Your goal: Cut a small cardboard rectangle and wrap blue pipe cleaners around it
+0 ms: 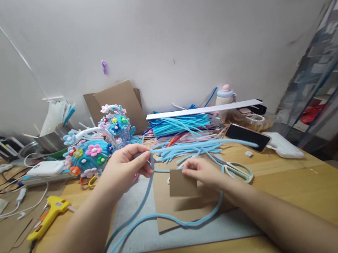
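Observation:
My left hand (134,162) is closed, thumb and fingers pinching a long light-blue pipe cleaner (142,201). From there the pipe cleaner hangs down, loops near the table's front edge and curves back to the right. In my right hand (201,172) is a small square of brown cardboard (181,183), gripped at its upper right corner. That square hovers over a larger cardboard sheet (166,224), which lies on a grey mat (136,240). Just right of my right hand lie scissors (239,171) with pale green handles.
Behind my hands lie bundles of blue pipe cleaners (181,124). Flower-covered blue baskets (91,154) stand at the left. A yellow glue gun (49,215) with its cord lies near my left forearm. A phone (246,136) and a bottle (225,94) are at the right.

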